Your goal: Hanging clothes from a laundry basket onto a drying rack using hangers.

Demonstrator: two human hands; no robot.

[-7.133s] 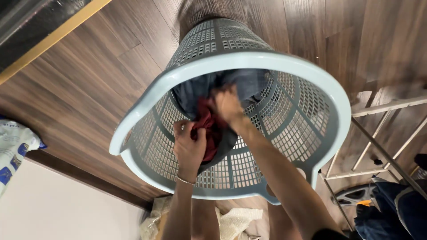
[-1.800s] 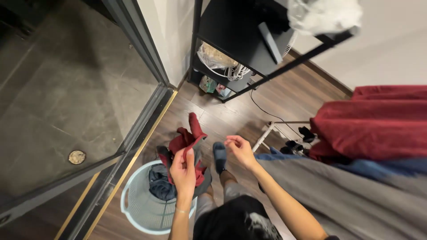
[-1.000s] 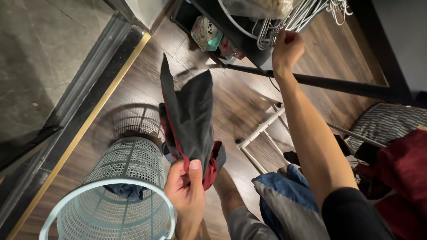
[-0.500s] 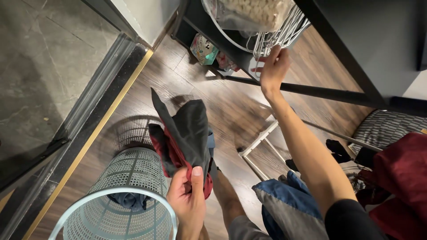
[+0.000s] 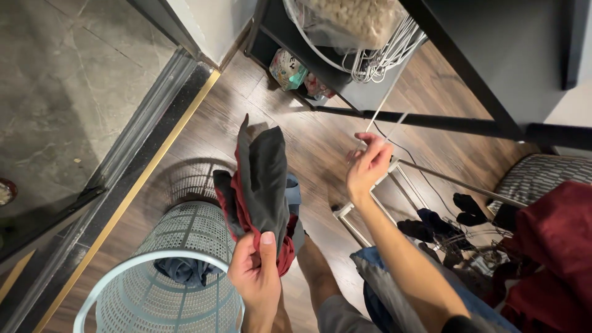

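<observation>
My left hand grips a bunched dark grey and red garment, holding it upright above the rim of a pale blue perforated laundry basket. My right hand is raised out in front, its fingers closed on a thin white wire hanger that blurs as it comes down from a bundle of white hangers on the black rack. More dark cloth lies inside the basket.
A black shelf rack stands ahead with packets on its low shelf. A white drying rack holding dark socks and grey, blue and dark red clothes is at my right. A glass door with a gold floor strip runs along the left.
My right hand has come down from the hanger bundle, pulling one white hanger with it. My left hand keeps the garment, now held a little higher and closer.
</observation>
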